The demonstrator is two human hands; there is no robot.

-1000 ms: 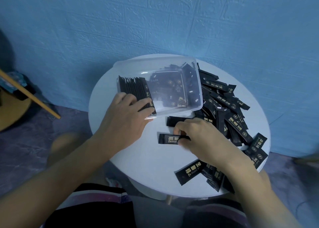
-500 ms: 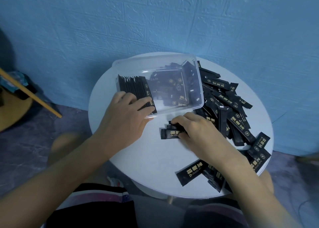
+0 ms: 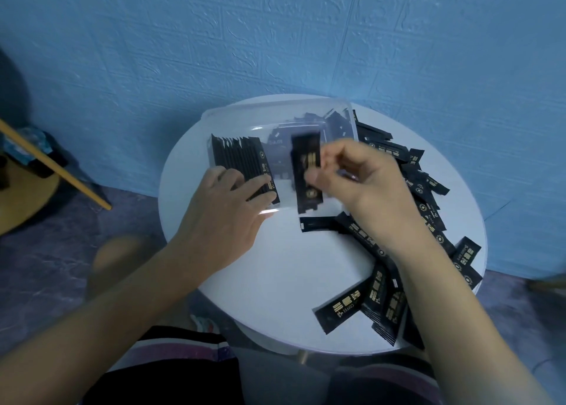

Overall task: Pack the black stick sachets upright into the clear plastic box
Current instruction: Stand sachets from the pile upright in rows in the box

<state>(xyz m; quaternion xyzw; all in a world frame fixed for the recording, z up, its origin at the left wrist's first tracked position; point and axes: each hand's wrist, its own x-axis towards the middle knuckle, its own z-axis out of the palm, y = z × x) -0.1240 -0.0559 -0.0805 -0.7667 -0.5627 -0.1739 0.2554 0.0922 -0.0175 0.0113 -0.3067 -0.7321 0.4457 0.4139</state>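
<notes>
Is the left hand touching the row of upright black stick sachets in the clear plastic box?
Touching. The head view shows the left hand with fingers lying directly on the row of upright black stick sachets at the clear plastic box's left end.

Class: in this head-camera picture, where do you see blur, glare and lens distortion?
Head view: motion blur smears the right hand and its sachet; glare streaks the box at its near rim; the wide lens bows the wall; dim, bluish light overall.
</notes>
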